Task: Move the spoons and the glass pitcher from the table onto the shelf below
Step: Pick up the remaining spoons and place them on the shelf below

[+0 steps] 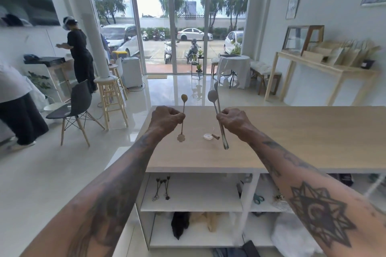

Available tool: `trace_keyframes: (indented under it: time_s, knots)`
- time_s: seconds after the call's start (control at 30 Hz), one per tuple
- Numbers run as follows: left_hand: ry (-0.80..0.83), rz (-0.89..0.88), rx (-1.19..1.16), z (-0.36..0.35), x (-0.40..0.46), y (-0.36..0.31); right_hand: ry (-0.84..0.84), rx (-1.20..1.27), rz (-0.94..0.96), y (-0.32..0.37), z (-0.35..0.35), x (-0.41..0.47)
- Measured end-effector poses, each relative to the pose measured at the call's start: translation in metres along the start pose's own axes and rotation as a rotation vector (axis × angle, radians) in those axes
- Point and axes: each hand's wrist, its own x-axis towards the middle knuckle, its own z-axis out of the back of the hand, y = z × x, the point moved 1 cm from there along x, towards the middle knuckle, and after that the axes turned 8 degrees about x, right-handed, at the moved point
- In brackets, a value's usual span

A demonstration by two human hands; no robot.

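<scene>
My left hand (166, 118) is closed on a thin gold spoon (183, 108), held upright with its bowl at the top and a flower-shaped end hanging below. My right hand (235, 120) grips two silver spoons (213, 96) together, bowls up, handles pointing down past the wrist. Both hands hover above the wooden table top (282, 137). On the white shelf (194, 206) under the table lie several dark spoons (161, 189). No glass pitcher is visible.
A small clear lid with a cork (210, 136) rests mid-table. Scissors (258, 198) and clutter fill the right shelf bay; a dark cloth (180, 223) lies on the bottom shelf. A grey chair (73, 108), stools and two people stand to the left.
</scene>
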Motion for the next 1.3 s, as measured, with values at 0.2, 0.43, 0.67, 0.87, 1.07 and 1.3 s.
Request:
trace_keyframes:
  time_s: [0.2,0.43,0.67,0.87,1.07,1.3]
  knots:
    - [0.075,0.107,0.03,-0.023,-0.032,0.055,0.098,0.014,-0.104,-0.038,-0.041,-0.022]
    - [0.15,0.269,0.084,-0.066,-0.058,0.142,0.255,-0.023,-0.274,-0.102,-0.107,-0.045]
    - [0.286,0.414,0.097,-0.129,-0.083,0.233,0.37,-0.1,-0.398,-0.178,-0.178,-0.059]
    - [0.42,0.542,0.063,-0.191,-0.095,0.321,0.518,-0.121,-0.565,-0.266,-0.254,-0.065]
    - [0.4,0.581,0.098,-0.264,-0.04,0.415,0.526,-0.045,-0.612,-0.362,-0.334,-0.012]
    - [0.316,0.56,0.225,-0.347,0.068,0.48,0.312,0.009,-0.702,-0.437,-0.415,0.093]
